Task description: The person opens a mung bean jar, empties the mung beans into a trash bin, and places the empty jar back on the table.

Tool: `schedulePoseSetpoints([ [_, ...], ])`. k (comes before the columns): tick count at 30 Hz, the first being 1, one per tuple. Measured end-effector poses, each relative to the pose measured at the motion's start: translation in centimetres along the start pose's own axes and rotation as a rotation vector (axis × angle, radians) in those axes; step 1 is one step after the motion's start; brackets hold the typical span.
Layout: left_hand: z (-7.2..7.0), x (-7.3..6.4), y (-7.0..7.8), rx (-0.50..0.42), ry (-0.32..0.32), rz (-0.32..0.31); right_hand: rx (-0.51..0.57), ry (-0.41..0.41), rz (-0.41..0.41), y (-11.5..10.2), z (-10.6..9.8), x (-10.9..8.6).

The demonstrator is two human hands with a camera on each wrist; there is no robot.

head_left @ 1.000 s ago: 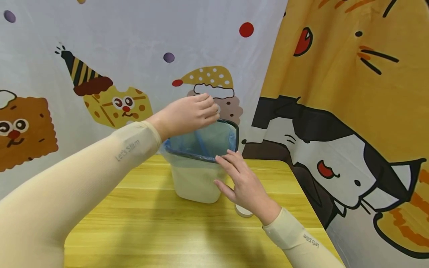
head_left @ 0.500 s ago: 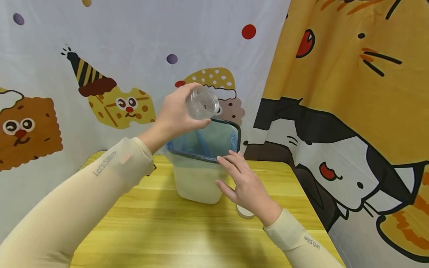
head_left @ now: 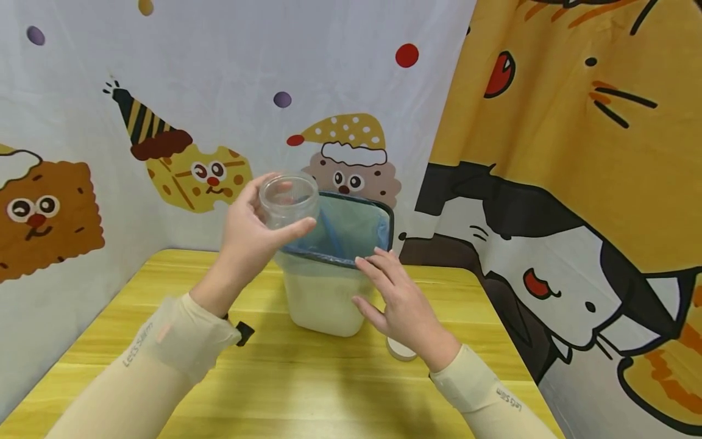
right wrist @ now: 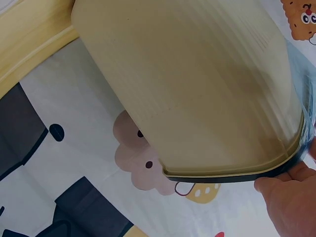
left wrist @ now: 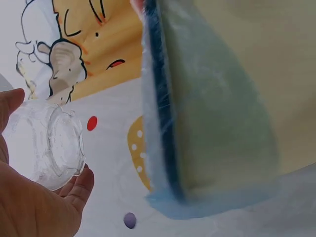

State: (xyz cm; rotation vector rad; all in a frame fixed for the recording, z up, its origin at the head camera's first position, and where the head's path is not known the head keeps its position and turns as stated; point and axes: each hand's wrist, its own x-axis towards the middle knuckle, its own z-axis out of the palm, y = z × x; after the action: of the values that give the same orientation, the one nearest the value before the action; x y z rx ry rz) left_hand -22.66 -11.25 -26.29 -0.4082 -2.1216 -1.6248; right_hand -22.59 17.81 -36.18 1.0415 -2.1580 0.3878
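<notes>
My left hand [head_left: 244,228] grips a clear jar [head_left: 287,210] at the near left of the bin's rim, fingers behind it and thumb in front. In the head view its uncapped mouth faces up, and no contents show through the wall. The left wrist view also shows the jar [left wrist: 47,143] in the curled hand. A cream bin [head_left: 323,299] with a dark rim and a bluish liner [head_left: 351,219] stands on the table. At its near right corner my right hand [head_left: 403,302] rests with extended fingers, fingertips right at the rim and thumb lower by the wall.
A white round disc [head_left: 401,349], like a lid, lies on the wooden table [head_left: 263,390] beneath the right wrist, partly hidden. Behind the table hang a printed white cloth [head_left: 230,73] and an orange cat-print cloth [head_left: 548,122].
My left hand has turned over and come down leftward from above the bin, bringing the jar into sight with its mouth now upward. The right hand has stayed at the rim.
</notes>
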Motion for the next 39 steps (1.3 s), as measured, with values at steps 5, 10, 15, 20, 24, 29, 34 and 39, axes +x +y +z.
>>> schedulePoseSetpoints([
  [5, -0.6, -2.6, -1.9, -0.024, 0.015, -0.015, 0.000, 0.017, 0.004, 0.0, 0.1, 0.0],
  [10, -1.3, -4.9, -3.5, -0.032, 0.047, -0.039, 0.002, 0.022, 0.006, 0.2, 0.2, 0.1],
  [15, -1.3, -7.0, -5.4, -0.001, 0.066, -0.088, 0.010, 0.037, 0.010, 0.3, 0.3, 0.2],
  [20, -0.6, -9.1, -7.7, 0.026, 0.027, -0.161, 0.016, 0.042, 0.007, 0.3, 0.6, 0.4],
  [24, -0.3, -10.5, -8.8, 0.056, -0.011, -0.196, 0.015, 0.022, 0.008, 0.2, 0.8, 0.6],
  [29, -0.3, -11.4, -9.4, 0.080, -0.044, -0.203, 0.009, 0.008, 0.013, 0.4, 0.8, 0.4],
  [34, -0.1, -12.0, -10.4, 0.084, -0.057, -0.235, 0.004, 0.003, 0.032, 0.0, 0.5, -0.7],
  [39, 0.0, -13.0, -10.7, 0.113, -0.083, -0.263, 0.002, 0.035, 0.080, -1.3, 0.5, -3.5],
])
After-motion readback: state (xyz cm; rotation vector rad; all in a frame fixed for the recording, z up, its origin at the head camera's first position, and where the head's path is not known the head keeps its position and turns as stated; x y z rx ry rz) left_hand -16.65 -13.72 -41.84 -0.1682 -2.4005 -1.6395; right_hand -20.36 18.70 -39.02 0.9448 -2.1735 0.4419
